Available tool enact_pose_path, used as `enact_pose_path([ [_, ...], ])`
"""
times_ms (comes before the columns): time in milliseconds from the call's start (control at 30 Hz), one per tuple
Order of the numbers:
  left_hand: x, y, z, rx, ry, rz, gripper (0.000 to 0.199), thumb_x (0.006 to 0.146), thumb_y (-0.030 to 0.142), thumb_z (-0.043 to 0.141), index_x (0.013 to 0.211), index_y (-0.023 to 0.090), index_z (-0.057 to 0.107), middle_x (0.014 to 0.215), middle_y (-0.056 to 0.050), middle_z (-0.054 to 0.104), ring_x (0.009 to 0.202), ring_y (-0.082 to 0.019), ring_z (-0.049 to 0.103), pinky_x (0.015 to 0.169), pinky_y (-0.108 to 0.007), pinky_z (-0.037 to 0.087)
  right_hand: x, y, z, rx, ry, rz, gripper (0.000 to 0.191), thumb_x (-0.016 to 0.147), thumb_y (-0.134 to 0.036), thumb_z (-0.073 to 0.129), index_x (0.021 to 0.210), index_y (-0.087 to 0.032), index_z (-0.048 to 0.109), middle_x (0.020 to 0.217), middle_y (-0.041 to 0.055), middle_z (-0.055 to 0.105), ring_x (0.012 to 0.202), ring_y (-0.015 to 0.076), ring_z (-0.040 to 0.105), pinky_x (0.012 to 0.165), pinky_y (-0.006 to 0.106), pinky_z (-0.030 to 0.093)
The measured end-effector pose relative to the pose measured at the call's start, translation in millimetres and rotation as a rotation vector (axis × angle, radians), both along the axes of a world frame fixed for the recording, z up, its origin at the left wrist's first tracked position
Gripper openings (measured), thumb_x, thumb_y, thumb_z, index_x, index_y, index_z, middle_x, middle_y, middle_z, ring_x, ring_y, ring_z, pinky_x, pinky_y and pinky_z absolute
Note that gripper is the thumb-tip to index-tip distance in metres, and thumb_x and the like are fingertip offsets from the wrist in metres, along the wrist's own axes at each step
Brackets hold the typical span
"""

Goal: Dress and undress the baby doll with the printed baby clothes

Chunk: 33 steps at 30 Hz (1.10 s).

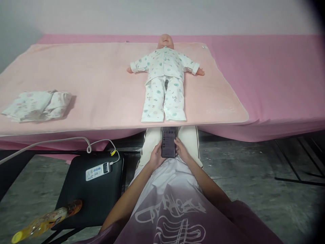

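A dark smartphone (168,144) with its screen lit is held upright over my lap. My left hand (156,156) grips its left edge, and my right hand (181,151) has its fingers round the right edge. Just beyond the phone, on a pale pink mat (109,84), a baby doll (165,66) lies on its back with arms spread. It wears a white printed top and matching trousers (164,100), whose hems lie near the mat's front edge. Neither hand touches the doll.
Folded printed baby clothes (38,105) lie at the mat's left. A black chair (93,196) beside me carries a white power bank (98,171) with a cable plugged in and a yellow-capped drink bottle (48,220). Pink cloth (266,78) covers the table. Black metal legs (299,162) stand at right.
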<state>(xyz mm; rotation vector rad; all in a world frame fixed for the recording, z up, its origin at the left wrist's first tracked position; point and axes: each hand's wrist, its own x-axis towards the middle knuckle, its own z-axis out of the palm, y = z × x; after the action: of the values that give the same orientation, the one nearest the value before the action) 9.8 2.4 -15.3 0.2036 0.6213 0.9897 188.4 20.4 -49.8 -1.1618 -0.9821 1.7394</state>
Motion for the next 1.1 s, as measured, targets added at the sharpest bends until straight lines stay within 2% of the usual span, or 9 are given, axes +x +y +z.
enact_pose_path([
  [100, -3.5, -0.5, -0.4, 0.012, -0.002, 0.002, 0.051, 0.111, 0.041, 0.064, 0.158, 0.021, 0.066, 0.147, -0.015, 0.077, 0.134, -0.036, 0.075, 0.119, -0.053, 0.058, 2.0, -3.7, 3.7, 0.023, 0.044, -0.024, 0.071, 0.09, -0.058, 0.084, 0.151, -0.03, 0.06, 0.129, 0.0062, 0.074, 0.103, 0.023, 0.072, 0.084, 0.032, 0.063],
  [233, -6.4, -0.3, -3.7, 0.028, 0.0, -0.007, 0.049, 0.108, 0.039, 0.065, 0.154, 0.021, 0.068, 0.147, -0.015, 0.076, 0.136, -0.037, 0.073, 0.12, -0.053, 0.056, 4.5, -6.3, 6.4, 0.071, 0.051, 0.048, 0.093, 0.08, -0.044, 0.096, 0.16, -0.033, 0.05, 0.145, 0.0076, 0.067, 0.124, 0.0259, 0.069, 0.101, 0.036, 0.063],
  [367, -6.3, 0.6, -7.8, 0.033, 0.021, -0.005, 0.047, 0.109, 0.047, 0.066, 0.147, 0.021, 0.071, 0.146, -0.014, 0.077, 0.14, -0.037, 0.071, 0.12, -0.052, 0.055, 5.7, -7.6, 1.6, 0.109, 0.013, 0.107, 0.103, 0.079, -0.043, 0.1, 0.163, -0.036, 0.041, 0.148, 0.0075, 0.063, 0.12, 0.0238, 0.071, 0.104, 0.039, 0.063],
  [500, -5.9, 1.0, -10.5, 0.031, 0.007, 0.003, 0.046, 0.109, 0.049, 0.069, 0.146, 0.022, 0.071, 0.148, -0.013, 0.076, 0.142, -0.036, 0.07, 0.122, -0.051, 0.055, 5.7, -8.1, -4.3, 0.15, -0.046, 0.12, 0.105, 0.082, -0.044, 0.099, 0.165, -0.035, 0.035, 0.149, 0.008, 0.061, 0.118, 0.0224, 0.072, 0.105, 0.039, 0.062],
  [600, -5.7, 1.3, -11.4, 0.036, -0.005, -0.001, 0.048, 0.109, 0.05, 0.068, 0.148, 0.021, 0.07, 0.149, -0.013, 0.076, 0.141, -0.036, 0.071, 0.123, -0.052, 0.054, 4.6, -6.7, -4.1, 0.127, -0.022, 0.112, 0.101, 0.083, -0.046, 0.097, 0.164, -0.034, 0.038, 0.149, 0.0085, 0.062, 0.124, 0.0244, 0.071, 0.109, 0.04, 0.06],
  [700, -5.0, 1.8, -11.8, 0.034, 0.001, 0.004, 0.049, 0.109, 0.05, 0.069, 0.148, 0.021, 0.07, 0.148, -0.014, 0.076, 0.141, -0.036, 0.071, 0.123, -0.053, 0.054, 2.9, -4.2, -2.3, 0.069, 0.068, 0.034, 0.084, 0.088, -0.051, 0.089, 0.158, -0.032, 0.048, 0.146, 0.008, 0.065, 0.136, 0.0273, 0.066, 0.114, 0.041, 0.058],
  [800, -4.4, 2.2, -12.5, 0.034, 0.001, 0.009, 0.045, 0.107, 0.047, 0.072, 0.144, 0.021, 0.072, 0.148, -0.013, 0.076, 0.141, -0.036, 0.071, 0.123, -0.055, 0.054, 2.4, -2.5, -3.4, 0.024, 0.156, -0.003, 0.073, 0.091, -0.05, 0.081, 0.156, -0.031, 0.053, 0.142, 0.007, 0.068, 0.138, 0.0282, 0.064, 0.113, 0.04, 0.058],
  [1000, -4.6, 2.3, -13.1, 0.039, 0.0, 0.006, 0.046, 0.104, 0.05, 0.077, 0.138, 0.019, 0.073, 0.148, -0.014, 0.075, 0.14, -0.039, 0.07, 0.12, -0.056, 0.056, 4.2, -1.6, -14.0, 0.036, 0.156, 0.013, 0.078, 0.085, -0.035, 0.082, 0.158, -0.033, 0.053, 0.142, 0.0044, 0.068, 0.138, 0.0283, 0.064, 0.11, 0.039, 0.059],
  [1100, -6.3, 2.4, -12.2, 0.04, 0.003, -0.005, 0.048, 0.103, 0.045, 0.076, 0.144, 0.02, 0.071, 0.149, -0.015, 0.075, 0.139, -0.038, 0.07, 0.119, -0.056, 0.056, 4.2, -0.8, -17.7, 0.05, 0.153, 0.01, 0.081, 0.082, -0.032, 0.082, 0.157, -0.033, 0.053, 0.142, 0.0041, 0.068, 0.138, 0.0288, 0.064, 0.11, 0.04, 0.059],
])
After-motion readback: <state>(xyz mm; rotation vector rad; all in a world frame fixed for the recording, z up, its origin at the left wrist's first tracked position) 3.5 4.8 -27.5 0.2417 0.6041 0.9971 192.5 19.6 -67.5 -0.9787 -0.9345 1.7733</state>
